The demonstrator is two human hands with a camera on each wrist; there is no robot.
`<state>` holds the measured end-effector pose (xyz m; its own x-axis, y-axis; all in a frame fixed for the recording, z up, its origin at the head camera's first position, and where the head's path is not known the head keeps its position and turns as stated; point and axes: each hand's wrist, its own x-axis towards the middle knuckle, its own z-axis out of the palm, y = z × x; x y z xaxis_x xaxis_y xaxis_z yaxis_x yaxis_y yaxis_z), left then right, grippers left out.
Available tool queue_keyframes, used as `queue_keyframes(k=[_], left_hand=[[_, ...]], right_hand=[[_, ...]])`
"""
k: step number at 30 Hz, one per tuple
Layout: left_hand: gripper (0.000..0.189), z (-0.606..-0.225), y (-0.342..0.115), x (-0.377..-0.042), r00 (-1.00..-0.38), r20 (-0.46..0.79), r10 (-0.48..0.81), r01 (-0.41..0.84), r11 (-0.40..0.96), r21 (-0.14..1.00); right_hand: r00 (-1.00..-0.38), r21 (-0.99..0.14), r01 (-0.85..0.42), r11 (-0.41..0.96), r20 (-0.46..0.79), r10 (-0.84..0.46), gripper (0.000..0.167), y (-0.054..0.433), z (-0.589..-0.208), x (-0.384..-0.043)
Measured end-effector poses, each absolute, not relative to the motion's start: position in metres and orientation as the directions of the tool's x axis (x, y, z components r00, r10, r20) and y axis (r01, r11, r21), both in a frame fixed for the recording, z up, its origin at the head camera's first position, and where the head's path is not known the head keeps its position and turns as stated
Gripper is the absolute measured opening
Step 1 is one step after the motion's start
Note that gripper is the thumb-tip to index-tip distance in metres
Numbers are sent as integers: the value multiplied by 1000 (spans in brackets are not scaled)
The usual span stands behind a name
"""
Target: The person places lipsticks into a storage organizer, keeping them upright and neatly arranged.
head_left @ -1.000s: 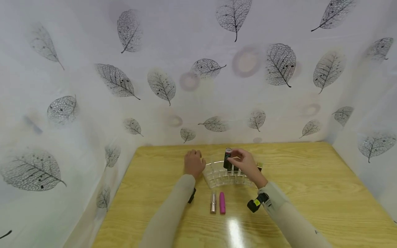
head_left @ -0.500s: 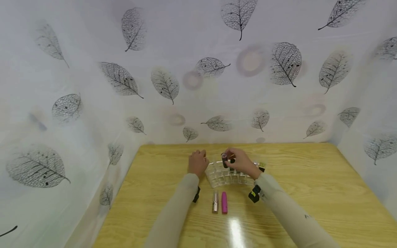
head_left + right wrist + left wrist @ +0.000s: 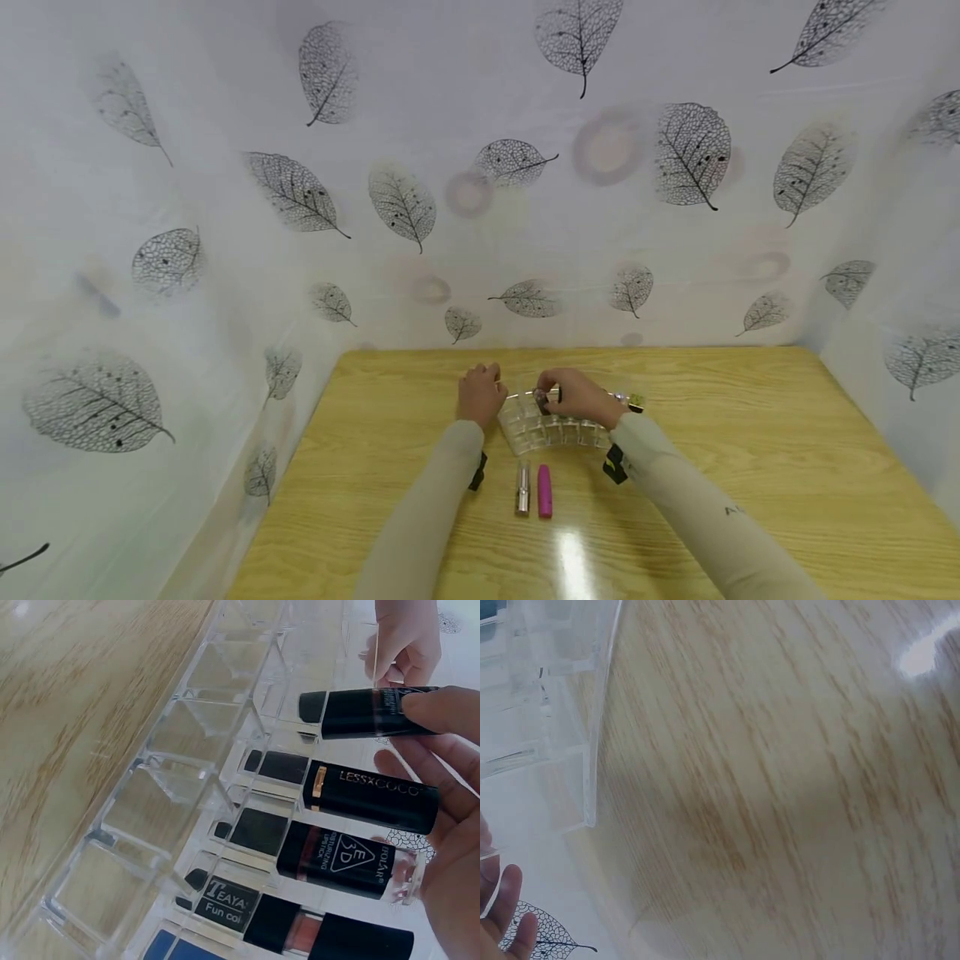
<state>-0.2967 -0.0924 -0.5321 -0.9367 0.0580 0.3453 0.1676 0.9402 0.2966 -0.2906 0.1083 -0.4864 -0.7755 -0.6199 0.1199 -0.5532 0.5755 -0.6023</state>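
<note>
Leaves printed on the white cloth walls stand all around my yellow wood surface. On the left, my left hand rests against the left end of the clear plastic rack. Its fingers bend a little against the edge, as if to steady it. Near me, on the surface, lie a silver lipstick and a pink lipstick, side by side and just apart from the rack.

To the right, my right hand pinches a black lipstick by its far end, thumb on one side and fingers on the other. Its near end sits at the mouth of a slot in the far row. Beside it three more black tubes already stand in their slots.

I think the black lipstick is light, hard and smooth, so it could slip. Holding it near the top with my fingertips feels right. The rack looks stiff but thin, and it could slide if I push hard.
</note>
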Motion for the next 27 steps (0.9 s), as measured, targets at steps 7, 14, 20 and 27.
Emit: queue_keyframes(k=[7,14,20,27], left_hand=[[5,-535,-92,-299,-949,312,48,150,938,312],[5,-540,-92,-302,-947,317,44,147,939,310],[6,-543,-91,-303,-946,322,41,137,949,284],[5,-543,-92,-302,-943,331,37,138,948,288]], right_hand=[[-771,-506,-588,631,113,-627,17,110,-485,-290],[-753,-423,-636,645,159,-639,16,114,-485,-292],[-797,-469,-586,661,183,-576,22,117,-476,-278],[-879,-536,-476,698,291,-377,26,115,-464,-234]])
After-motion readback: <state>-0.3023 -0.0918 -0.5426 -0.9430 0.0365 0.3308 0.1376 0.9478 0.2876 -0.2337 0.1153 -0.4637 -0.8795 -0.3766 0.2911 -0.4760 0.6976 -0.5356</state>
